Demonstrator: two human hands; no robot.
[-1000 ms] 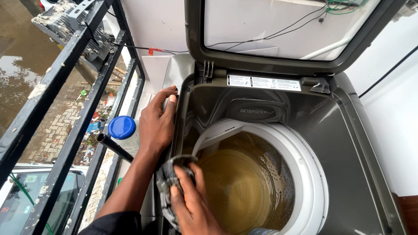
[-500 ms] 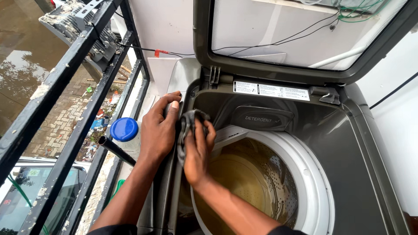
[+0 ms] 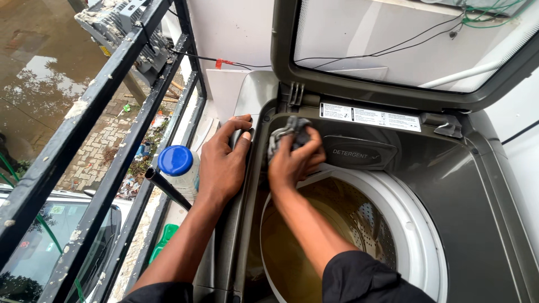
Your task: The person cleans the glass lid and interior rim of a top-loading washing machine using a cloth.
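The right hand (image 3: pixel 295 160) is clamped on a bunched grey cloth (image 3: pixel 289 130) and presses it against the far-left inner corner of the washing machine (image 3: pixel 449 185), just left of the detergent drawer (image 3: pixel 359 152) and below the hinge. The left hand (image 3: pixel 224 163) lies spread on the machine's left rim, fingers curled over the edge, gripping nothing but the rim. The work in hand looks like wiping the inner frame. The next stroke would call for firm pressure into the corner seam while the left hand braces.

Count: two hands, one cloth, one drum (image 3: pixel 348 224) holding murky yellowish water, one raised lid (image 3: pixel 393 50), one blue-capped bottle (image 3: pixel 177 163) left of the machine, beside the black railing (image 3: pixel 106 95).
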